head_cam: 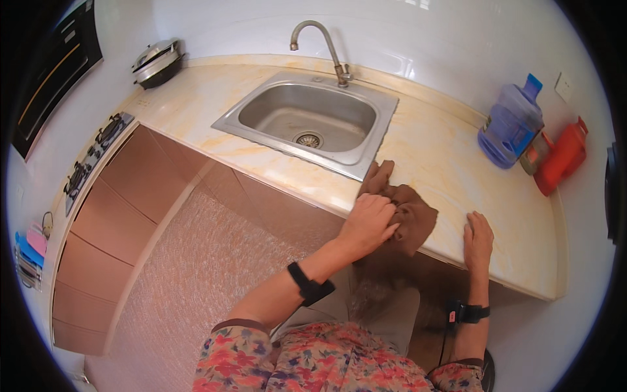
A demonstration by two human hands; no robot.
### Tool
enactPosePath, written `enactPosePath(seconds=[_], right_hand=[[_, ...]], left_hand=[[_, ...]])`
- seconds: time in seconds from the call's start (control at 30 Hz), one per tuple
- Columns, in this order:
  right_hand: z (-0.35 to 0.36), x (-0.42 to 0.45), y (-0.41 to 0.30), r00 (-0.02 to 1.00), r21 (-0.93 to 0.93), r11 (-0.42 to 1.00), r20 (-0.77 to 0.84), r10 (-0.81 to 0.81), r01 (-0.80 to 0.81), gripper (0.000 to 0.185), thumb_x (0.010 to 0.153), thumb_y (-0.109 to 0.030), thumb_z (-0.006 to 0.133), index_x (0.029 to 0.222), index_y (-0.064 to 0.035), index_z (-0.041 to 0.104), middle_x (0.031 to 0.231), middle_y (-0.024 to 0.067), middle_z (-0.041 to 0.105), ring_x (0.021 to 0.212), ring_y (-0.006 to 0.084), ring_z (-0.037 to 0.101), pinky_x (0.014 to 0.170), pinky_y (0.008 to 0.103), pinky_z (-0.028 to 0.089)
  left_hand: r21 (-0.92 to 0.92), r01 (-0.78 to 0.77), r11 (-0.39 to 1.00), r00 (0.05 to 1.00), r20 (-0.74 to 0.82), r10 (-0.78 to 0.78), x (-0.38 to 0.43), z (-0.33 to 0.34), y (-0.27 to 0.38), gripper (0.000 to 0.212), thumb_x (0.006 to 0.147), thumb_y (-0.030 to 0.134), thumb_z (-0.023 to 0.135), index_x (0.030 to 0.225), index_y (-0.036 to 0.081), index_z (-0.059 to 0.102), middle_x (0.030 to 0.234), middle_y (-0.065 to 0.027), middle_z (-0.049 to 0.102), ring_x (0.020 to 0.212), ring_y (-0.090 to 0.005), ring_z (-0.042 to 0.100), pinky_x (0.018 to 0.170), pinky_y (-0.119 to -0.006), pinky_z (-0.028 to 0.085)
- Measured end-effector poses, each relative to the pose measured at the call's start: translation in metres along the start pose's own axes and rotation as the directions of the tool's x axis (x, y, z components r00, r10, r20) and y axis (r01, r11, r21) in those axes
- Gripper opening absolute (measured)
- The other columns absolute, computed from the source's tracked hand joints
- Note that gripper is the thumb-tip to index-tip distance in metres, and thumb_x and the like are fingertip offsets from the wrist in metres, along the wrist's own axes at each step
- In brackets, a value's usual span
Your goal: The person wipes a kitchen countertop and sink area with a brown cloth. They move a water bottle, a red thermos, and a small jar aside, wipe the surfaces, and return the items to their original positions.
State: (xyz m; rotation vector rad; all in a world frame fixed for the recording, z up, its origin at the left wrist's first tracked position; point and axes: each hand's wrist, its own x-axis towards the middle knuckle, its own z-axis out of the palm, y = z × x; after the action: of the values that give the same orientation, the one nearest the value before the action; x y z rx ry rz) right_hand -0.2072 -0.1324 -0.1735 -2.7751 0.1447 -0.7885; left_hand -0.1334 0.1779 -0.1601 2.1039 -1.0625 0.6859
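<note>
My left hand is closed on a crumpled brown cloth. The cloth lies on the marbled countertop at its front edge, just right of the sink, and partly hangs over that edge. One bunched end of it touches the sink's right front corner. My right hand rests on the counter's front edge to the right of the cloth, holding nothing, its fingers bent slightly over the surface. Each wrist wears a black strap.
A stainless steel sink with a curved faucet is set in the counter. Towards the right wall stand a blue water jug and a red plastic jug. A gas stove and a lidded pot are at left.
</note>
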Motion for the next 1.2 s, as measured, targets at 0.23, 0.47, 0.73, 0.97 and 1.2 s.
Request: enactPosePath(seconds=[0.23,0.47,0.73,0.97,1.2], right_hand=[[-0.001,0.002,-0.001,0.999,-0.02,0.999,0.025,0.025,-0.025,0.03,0.088,-0.01,0.055,0.117,-0.0039,0.058,0.128,0.0161,0.055,0.123,0.0337,0.047,0.105,0.043,0.034],[-0.001,0.004,-0.001,0.999,-0.057,0.998,0.037,0.024,-0.022,0.029,0.089,-0.009,0.054,0.117,-0.0028,0.058,0.127,0.0176,0.056,0.123,0.0346,0.048,0.105,0.0433,0.034],[-0.002,0.005,0.001,0.999,-0.05,0.999,0.033,-0.004,0.005,0.028,0.09,-0.009,0.052,0.117,-0.0016,0.058,0.125,0.0194,0.056,0.12,0.0364,0.049,0.104,0.0438,0.036],[-0.004,0.009,-0.007,1.0,-0.031,0.999,0.022,-0.011,0.012,0.026,0.089,-0.004,0.052,0.113,-0.0003,0.06,0.122,0.0213,0.058,0.116,0.0383,0.052,0.102,0.0437,0.039],[-0.003,0.008,-0.006,0.998,-0.08,0.995,-0.006,-0.057,0.056,0.025,0.088,-0.002,0.052,0.112,0.0003,0.059,0.119,0.0221,0.059,0.114,0.0388,0.053,0.101,0.044,0.04]], left_hand=[[0.288,0.28,0.916,0.935,-0.296,-0.193,-0.055,-0.06,-0.071,0.039,0.072,0.011,0.07,0.107,0.003,0.053,0.11,-0.0159,0.053,0.105,-0.0369,0.049,0.092,-0.045,0.039],[0.229,0.59,0.774,0.673,-0.669,-0.315,-0.092,-0.097,-0.161,0.038,0.083,0.01,0.065,0.114,-0.004,0.049,0.123,-0.0222,0.047,0.119,-0.0402,0.043,0.101,-0.047,0.034],[-0.041,0.75,0.661,0.438,-0.717,-0.542,-0.103,-0.171,-0.269,0.043,0.09,0.018,0.06,0.119,-0.01,0.043,0.123,-0.0283,0.046,0.117,-0.0425,0.043,0.102,-0.045,0.034],[-0.027,0.858,0.514,0.369,-0.665,-0.65,-0.124,-0.236,-0.363,0.054,0.086,0.027,0.062,0.124,-0.008,0.047,0.127,-0.0283,0.046,0.12,-0.0415,0.045,0.102,-0.043,0.038],[0.002,0.85,0.526,0.389,-0.676,-0.626,-0.12,-0.236,-0.368,0.053,0.086,0.026,0.061,0.124,-0.008,0.048,0.127,-0.0295,0.047,0.121,-0.0426,0.045,0.102,-0.044,0.037]])
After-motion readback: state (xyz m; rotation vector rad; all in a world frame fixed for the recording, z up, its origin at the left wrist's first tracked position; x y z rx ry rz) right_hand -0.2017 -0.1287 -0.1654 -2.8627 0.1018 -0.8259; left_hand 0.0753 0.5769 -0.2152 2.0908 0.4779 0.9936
